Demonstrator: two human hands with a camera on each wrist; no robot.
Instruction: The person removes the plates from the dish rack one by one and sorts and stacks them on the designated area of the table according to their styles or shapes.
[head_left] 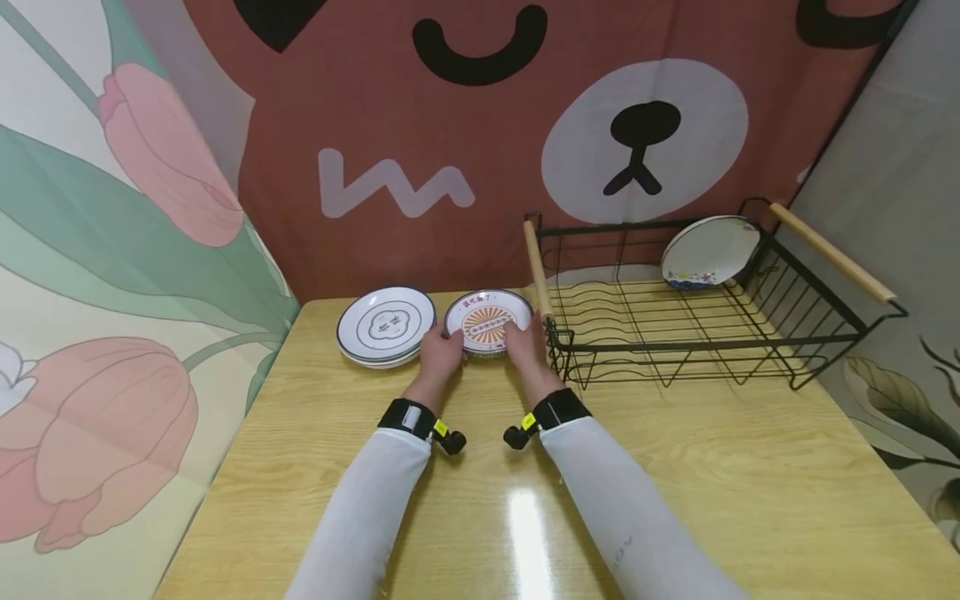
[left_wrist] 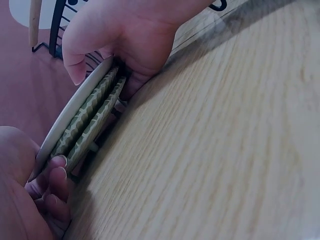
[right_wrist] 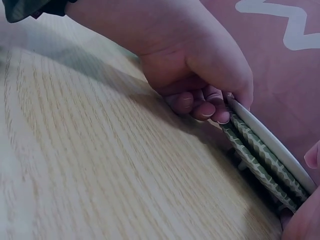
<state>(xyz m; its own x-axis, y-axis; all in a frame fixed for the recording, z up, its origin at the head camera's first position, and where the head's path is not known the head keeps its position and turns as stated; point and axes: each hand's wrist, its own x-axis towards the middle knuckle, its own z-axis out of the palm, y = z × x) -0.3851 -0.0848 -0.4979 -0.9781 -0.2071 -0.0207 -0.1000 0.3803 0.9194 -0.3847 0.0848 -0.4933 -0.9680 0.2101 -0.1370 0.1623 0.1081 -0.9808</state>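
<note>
Both hands grip a small stack of plates (head_left: 487, 321) by its opposite sides. The top plate is white with an orange sunburst and red lettering. Below its pale rim (right_wrist: 272, 137), two green-and-cream patterned edges (left_wrist: 90, 117) show in the wrist views, close over the table. My left hand (head_left: 440, 354) holds the left side, thumb on the top rim and curled fingers at the lower edges. Across from it, my right hand (head_left: 527, 346) has its thumb over the rim and fingers curled beneath. Left of the stack lie larger blue-rimmed white plates (head_left: 386, 325), piled up.
A black wire dish rack (head_left: 705, 344) with wooden handles stands at the right, close to my right hand. White plates with a floral edge (head_left: 711, 250) lean in its far right corner. A bear-print cloth (head_left: 360, 100) hangs behind the wooden table (head_left: 480, 500).
</note>
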